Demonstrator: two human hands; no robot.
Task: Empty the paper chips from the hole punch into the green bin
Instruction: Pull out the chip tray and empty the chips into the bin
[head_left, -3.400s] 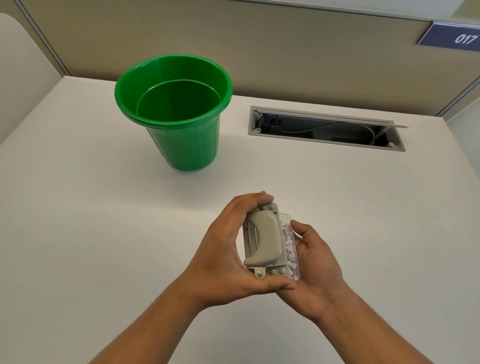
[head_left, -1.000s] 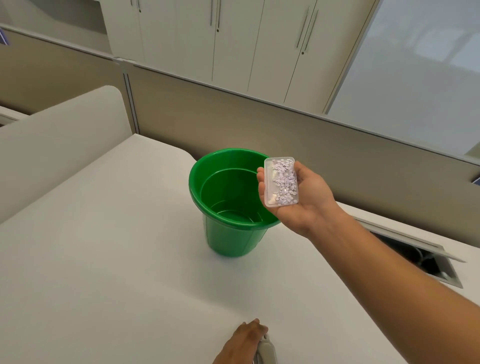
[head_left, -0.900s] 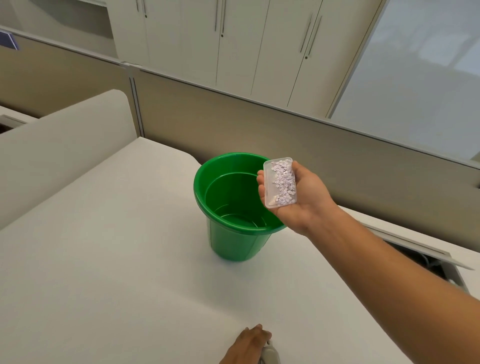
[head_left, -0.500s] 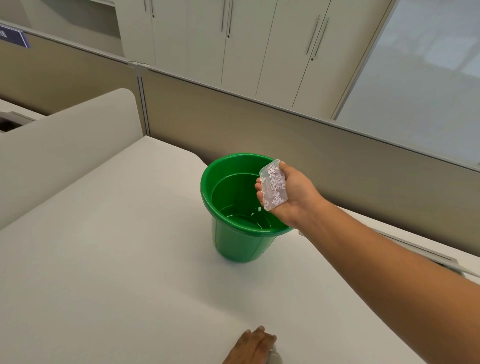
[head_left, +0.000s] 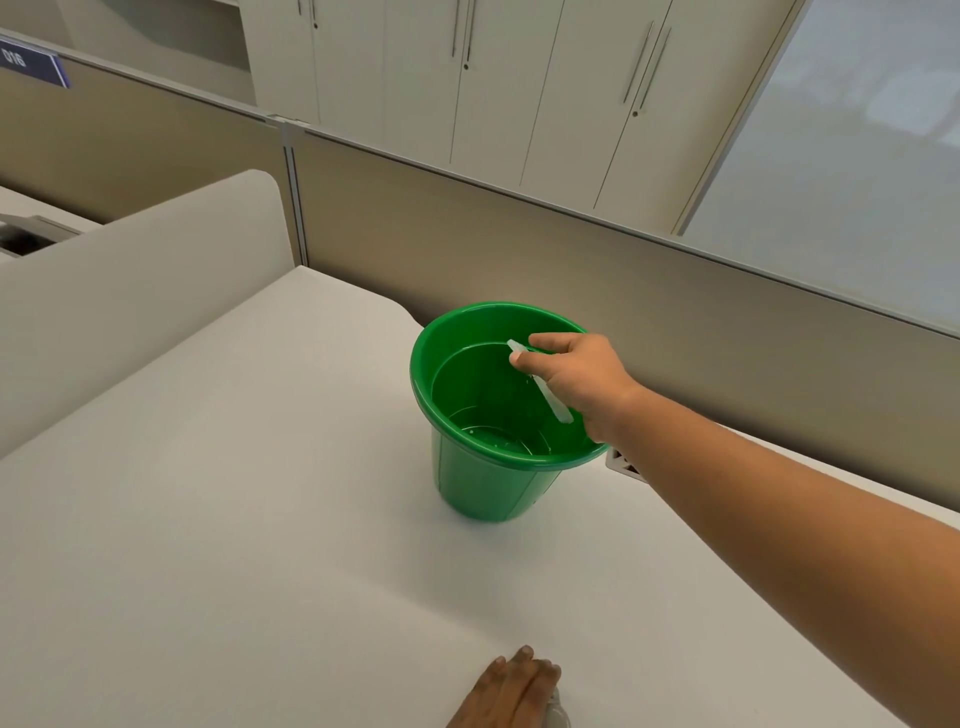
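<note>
While the fingers (head_left: 540, 344) of the right hand (head_left: 582, 384) pinch the clear plastic chip tray (head_left: 540, 382), the tray is turned on edge over the mouth of the round green plastic bin (head_left: 488, 467), its open face toward the inside. A few pale paper chips (head_left: 501, 441) lie on the bin's bottom. The right forearm reaches across the white desk (head_left: 234, 519) from the lower right and hides part of the bin's near rim and most of a cable slot (head_left: 623, 462) behind it. At the bottom edge the left hand (head_left: 511, 686) rests, fingers curled, over the grey hole punch (head_left: 556, 714); I cannot tell how firmly it grips. Beige partitions (head_left: 519, 239) and white cupboards (head_left: 467, 78) stand beyond. Half a second ago the tray was only half tipped with chips still inside; now it looks emptied.
</note>
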